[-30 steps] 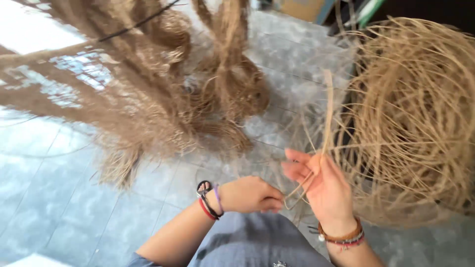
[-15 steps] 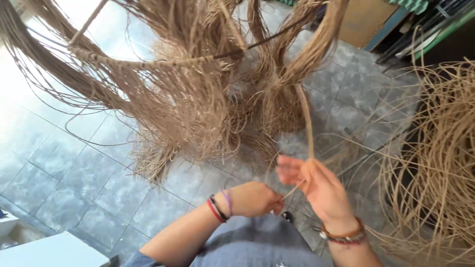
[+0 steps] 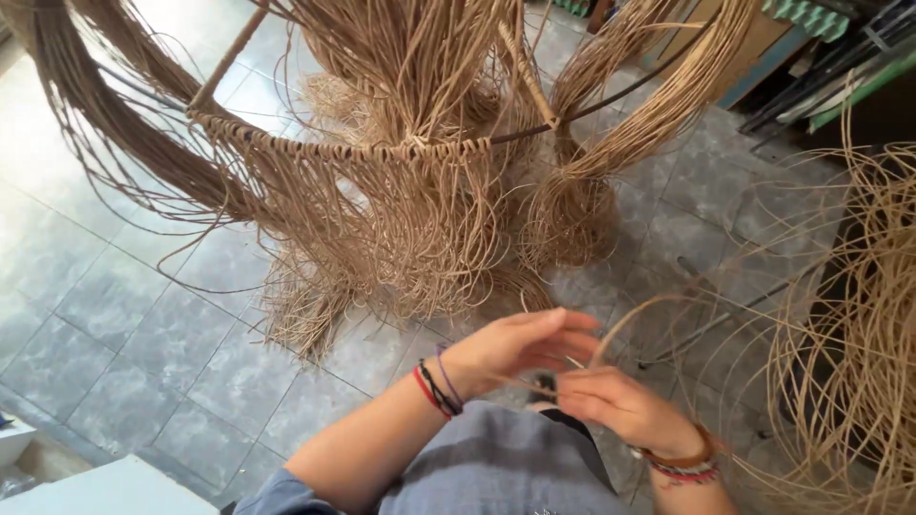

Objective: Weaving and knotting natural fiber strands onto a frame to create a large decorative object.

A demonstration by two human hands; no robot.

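A: Start at the left. What lies beyond the hands?

B: A wrapped frame rail with long tan fibre strands hanging from it down to the grey tiled floor. All of it is above and left of the hands.

A: And the left hand?

B: The left hand sits just below the hanging strands, fingers stretched out flat and close together, pointing right. A thin cane strand runs under its fingertips; I cannot tell whether they pinch it or only rest on it.

A: The right hand?

B: The right hand is just below and right of the left one, almost touching it. Its grip is curled shut on the near end of the same cane strand.

A: Which way does the strand run from there?

B: Up and rightward in a loop, its long axis arching away from the hands towards the loose coil of cane, well right of the frame rail. The right hand is nearer that coil; the left is nearer the rail.
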